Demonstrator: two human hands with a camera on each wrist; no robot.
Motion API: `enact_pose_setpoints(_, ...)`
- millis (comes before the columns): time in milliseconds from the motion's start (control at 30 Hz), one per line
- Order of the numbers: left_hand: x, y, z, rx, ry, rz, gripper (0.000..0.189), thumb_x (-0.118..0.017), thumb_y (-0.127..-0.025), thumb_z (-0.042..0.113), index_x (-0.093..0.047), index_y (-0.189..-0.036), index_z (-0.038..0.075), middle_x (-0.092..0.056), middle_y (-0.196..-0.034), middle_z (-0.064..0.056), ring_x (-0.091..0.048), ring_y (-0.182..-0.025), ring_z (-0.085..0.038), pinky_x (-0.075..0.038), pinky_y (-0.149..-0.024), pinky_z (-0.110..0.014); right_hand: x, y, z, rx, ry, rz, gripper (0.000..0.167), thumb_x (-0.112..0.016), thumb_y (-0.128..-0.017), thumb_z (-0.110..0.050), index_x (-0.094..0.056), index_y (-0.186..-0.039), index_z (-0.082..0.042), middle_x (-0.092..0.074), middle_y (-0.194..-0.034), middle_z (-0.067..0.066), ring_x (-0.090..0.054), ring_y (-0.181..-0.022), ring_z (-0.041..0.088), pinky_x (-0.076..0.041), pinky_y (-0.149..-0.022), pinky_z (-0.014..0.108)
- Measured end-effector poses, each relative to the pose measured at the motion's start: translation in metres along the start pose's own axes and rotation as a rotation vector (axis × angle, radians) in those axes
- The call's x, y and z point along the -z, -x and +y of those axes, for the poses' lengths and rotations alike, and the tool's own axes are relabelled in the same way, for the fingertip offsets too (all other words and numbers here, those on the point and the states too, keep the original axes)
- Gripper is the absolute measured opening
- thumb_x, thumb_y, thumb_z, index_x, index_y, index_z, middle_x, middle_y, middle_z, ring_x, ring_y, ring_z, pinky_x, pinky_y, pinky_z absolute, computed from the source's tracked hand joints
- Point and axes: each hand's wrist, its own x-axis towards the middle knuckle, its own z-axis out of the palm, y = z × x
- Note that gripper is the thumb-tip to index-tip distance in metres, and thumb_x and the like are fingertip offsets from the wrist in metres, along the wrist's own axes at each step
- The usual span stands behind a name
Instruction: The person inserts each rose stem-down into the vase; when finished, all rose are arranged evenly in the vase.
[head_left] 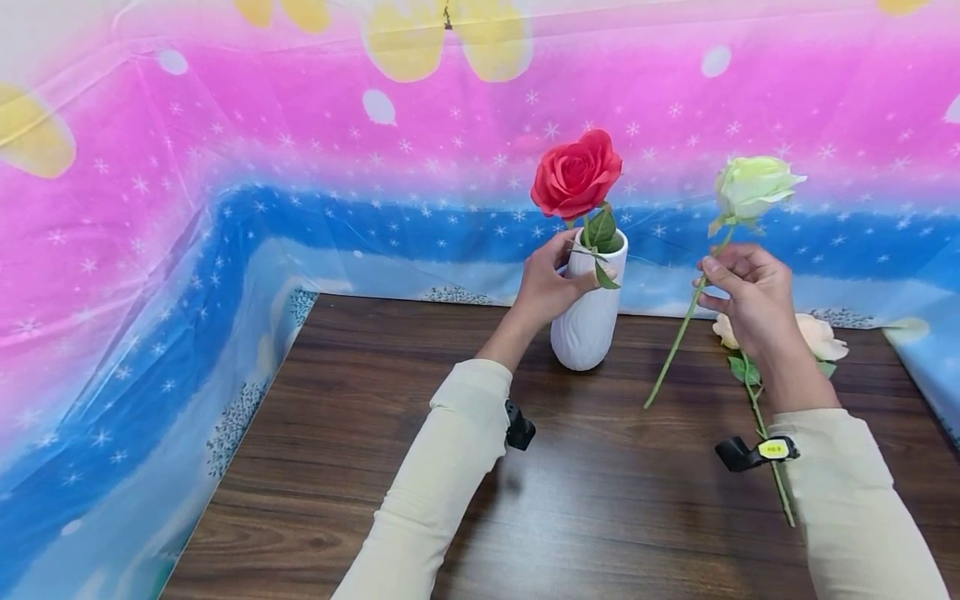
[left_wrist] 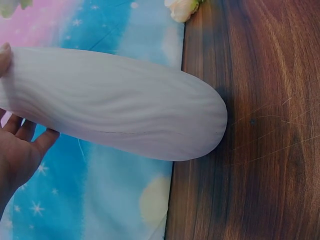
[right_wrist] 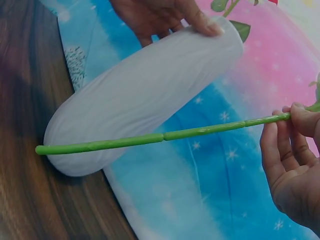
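Observation:
A white ribbed vase (head_left: 583, 333) stands near the table's back edge, with a red rose (head_left: 576, 177) rising from its mouth. My left hand (head_left: 551, 279) grips the vase round its upper part, thumb at the front; the left wrist view shows the fingers curled beneath the vase wall (left_wrist: 125, 105). To the right, my right hand (head_left: 753, 292) pinches the stem of a pale green-white rose (head_left: 756, 187) just below the bloom. Its bare green stem (right_wrist: 190, 132) slants down to the left and overlaps the vase in the right wrist view, its lower end free.
Behind my right wrist, cream roses (head_left: 823, 337) lie on the dark wooden table (head_left: 360, 433), one long stem (head_left: 780, 487) reaching toward the front. A pink and blue patterned cloth (head_left: 300, 150) hangs along the back and left of the table.

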Motion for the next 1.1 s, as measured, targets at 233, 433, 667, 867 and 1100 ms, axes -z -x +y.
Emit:
enact_pose_setpoints(233, 0.0, 0.0, 0.001, 0.011, -0.005, -0.008, 0.066, -0.08, -0.086, 0.011, -0.053, -0.146, 0.014, -0.067, -0.131, -0.011, -0.063, -0.132, -0.026, -0.056, -0.105, -0.039, -0.008, -0.005, -0.007, 0.022, -0.045, 0.026, 0.007, -0.065, -0.097, -0.002, -0.069, -0.099, -0.006, -0.075, -0.091, 0.001, -0.07, -0.077, 0.012, -0.061, -0.06, 0.025)
enact_pose_setpoints(433, 0.0, 0.001, 0.001, 0.01, -0.008, -0.01, 0.065, -0.08, -0.087, 0.013, -0.052, -0.146, 0.015, -0.066, -0.131, -0.01, -0.062, -0.132, -0.026, -0.056, -0.105, -0.039, -0.018, -0.01, -0.012, 0.032, -0.088, 0.072, 0.005, -0.068, -0.094, -0.002, -0.069, -0.098, -0.004, -0.075, -0.09, 0.002, -0.069, -0.074, 0.014, -0.06, -0.058, 0.025)
enact_pose_setpoints(667, 0.001, 0.001, 0.002, 0.008, -0.003, -0.012, 0.065, -0.08, -0.087, 0.014, -0.052, -0.146, 0.015, -0.066, -0.132, -0.011, -0.062, -0.133, -0.026, -0.056, -0.105, -0.04, -0.03, -0.018, -0.02, 0.034, -0.169, 0.103, 0.009, -0.071, -0.091, 0.002, -0.07, -0.098, -0.002, -0.076, -0.086, 0.005, -0.07, -0.068, 0.016, -0.06, -0.056, 0.027)
enact_pose_setpoints(867, 0.001, 0.0, 0.002, 0.023, -0.009, -0.016, 0.065, -0.079, -0.087, 0.01, -0.052, -0.146, 0.016, -0.066, -0.133, -0.01, -0.062, -0.134, -0.026, -0.056, -0.105, -0.04, -0.04, -0.029, -0.029, 0.027, -0.21, 0.109, 0.012, -0.072, -0.09, 0.002, -0.067, -0.101, -0.001, -0.074, -0.084, 0.007, -0.07, -0.068, 0.017, -0.061, -0.057, 0.028)
enact_pose_setpoints(1100, 0.001, 0.0, 0.001, 0.017, -0.009, -0.019, 0.066, -0.079, -0.087, 0.011, -0.052, -0.147, 0.015, -0.066, -0.133, -0.011, -0.061, -0.134, -0.027, -0.055, -0.106, -0.041, -0.048, -0.039, -0.044, 0.03, -0.292, 0.137, 0.012, -0.07, -0.09, 0.004, -0.066, -0.1, -0.003, -0.072, -0.083, 0.009, -0.071, -0.069, 0.02, -0.061, -0.057, 0.03)
